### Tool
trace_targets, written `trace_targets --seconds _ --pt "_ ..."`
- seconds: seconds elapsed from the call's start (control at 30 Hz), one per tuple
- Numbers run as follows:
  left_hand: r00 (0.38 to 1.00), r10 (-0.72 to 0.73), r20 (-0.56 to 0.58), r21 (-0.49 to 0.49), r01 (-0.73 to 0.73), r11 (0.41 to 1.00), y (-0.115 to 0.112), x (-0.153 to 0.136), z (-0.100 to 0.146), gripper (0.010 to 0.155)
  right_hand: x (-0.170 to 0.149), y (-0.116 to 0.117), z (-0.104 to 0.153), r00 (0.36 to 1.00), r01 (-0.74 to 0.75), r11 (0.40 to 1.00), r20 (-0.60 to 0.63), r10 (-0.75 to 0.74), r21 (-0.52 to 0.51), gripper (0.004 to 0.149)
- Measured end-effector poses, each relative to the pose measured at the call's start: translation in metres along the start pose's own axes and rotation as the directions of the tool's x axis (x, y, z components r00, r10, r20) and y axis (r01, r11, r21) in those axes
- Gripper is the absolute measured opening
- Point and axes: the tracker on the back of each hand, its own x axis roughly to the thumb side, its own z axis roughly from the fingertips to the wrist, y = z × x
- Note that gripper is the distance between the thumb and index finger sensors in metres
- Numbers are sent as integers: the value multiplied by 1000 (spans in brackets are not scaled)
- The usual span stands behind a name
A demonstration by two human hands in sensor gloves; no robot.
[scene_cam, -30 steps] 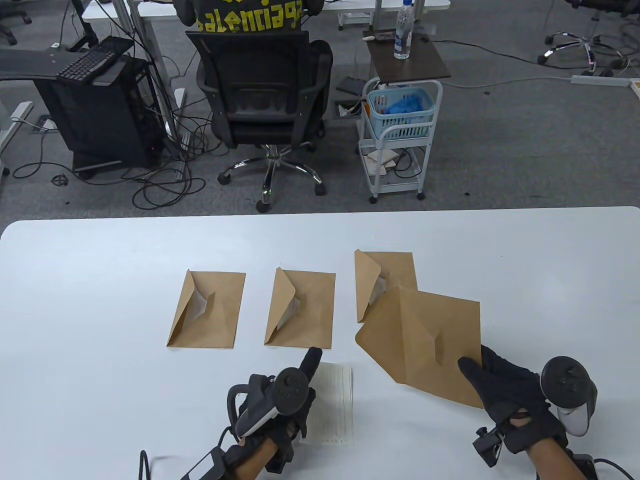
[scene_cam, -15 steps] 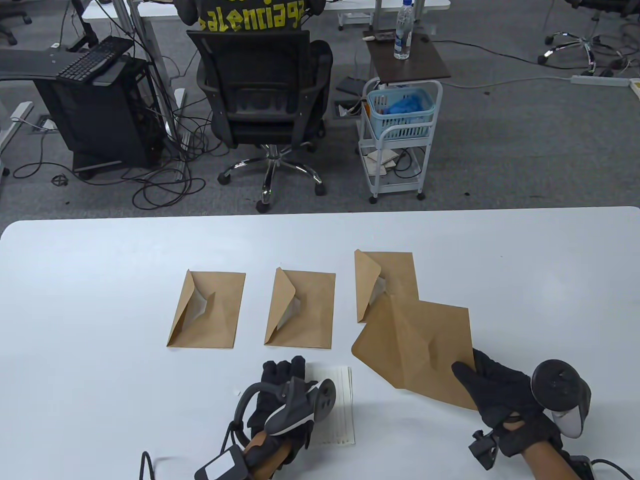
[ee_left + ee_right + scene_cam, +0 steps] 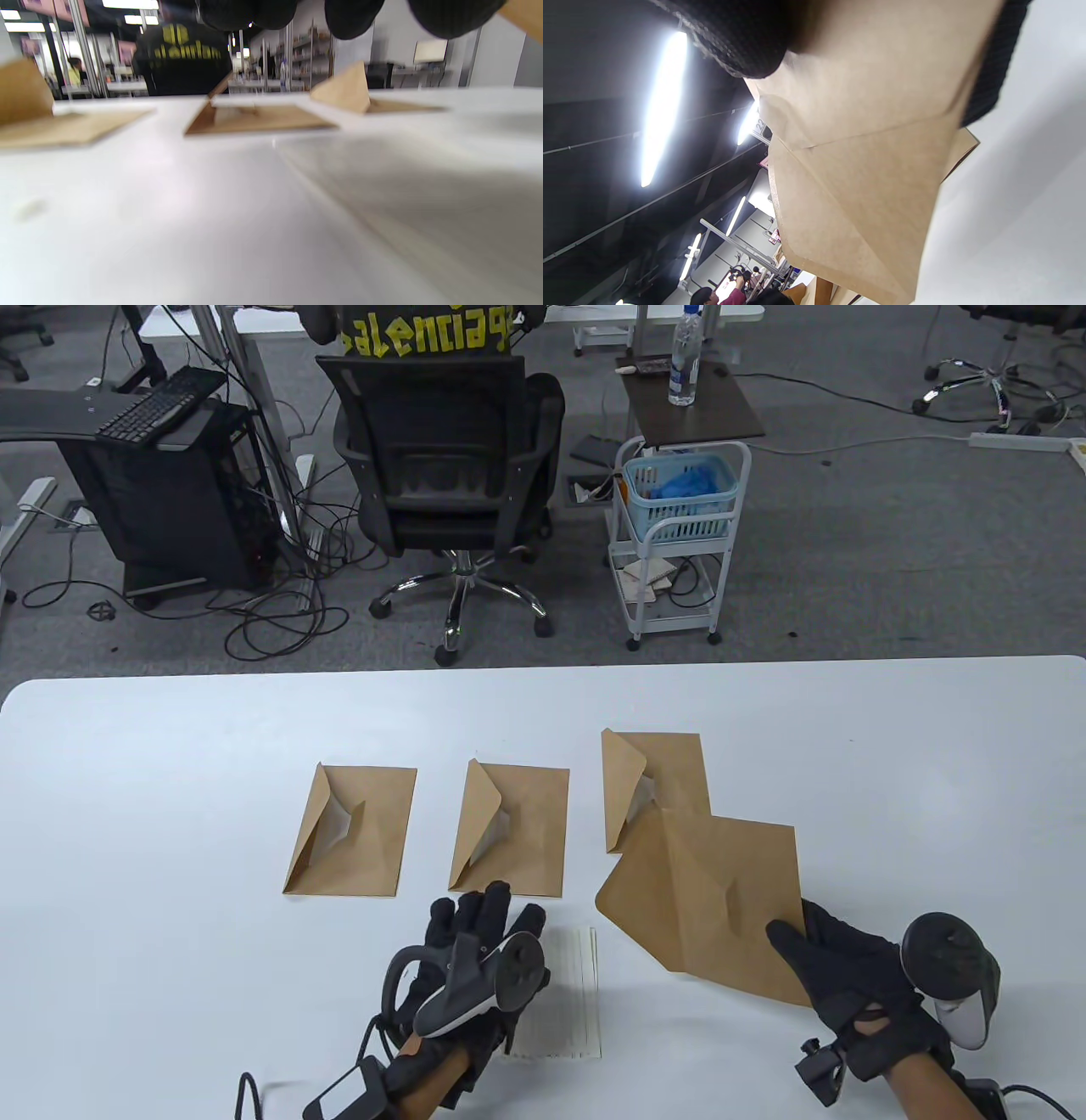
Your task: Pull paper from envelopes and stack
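Note:
My right hand [image 3: 836, 963] grips a brown envelope [image 3: 708, 899] by its near right corner and holds it tilted above the table, flap open toward the left; it fills the right wrist view [image 3: 857, 169]. Three more brown envelopes lie in a row with flaps open: left [image 3: 352, 831], middle [image 3: 513, 831], right [image 3: 653, 780], the last partly under the held one. A lined white sheet of paper [image 3: 564, 1010] lies flat near the front edge. My left hand [image 3: 475, 937] rests flat on the sheet's left part, fingers spread and extended. The left wrist view shows the sheet [image 3: 403, 190] and fingertips [image 3: 348, 17].
The white table [image 3: 170, 814] runs the full width. Beyond its far edge stand an office chair [image 3: 441, 475], a white cart with a blue basket [image 3: 679, 517] and a small table with a water bottle [image 3: 685, 356].
My left hand turned palm down and its fingers spread flat over the paper, reaching slightly forward. My right hand with the envelope shifted a little left and lower.

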Motion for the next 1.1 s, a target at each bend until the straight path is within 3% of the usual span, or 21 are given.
trace_targets --seconds 0.17,0.4,0.63,0.83,1.0,1.1 --pt "997 -71 -41 111 75 991 8 -21 3 77 -1 4 0 999 30 999 -22 -30 21 44" --pt "996 -28 -85 88 36 995 -11 -41 9 82 -9 9 -1 998 34 998 -62 -31 52 45" --pt "996 -55 -68 107 62 992 -18 -34 14 80 -23 20 -2 976 106 991 -201 -87 85 51" --pt "997 -55 -51 93 59 994 -20 -29 17 80 -35 31 -6 959 -69 987 -263 106 145 63" --pt "998 -50 -47 82 54 995 -20 -29 18 81 -34 38 -10 903 -345 924 -208 375 167 81" --pt "998 -56 -41 79 60 995 -21 -27 18 81 -33 41 -11 876 -417 896 -197 441 152 82"
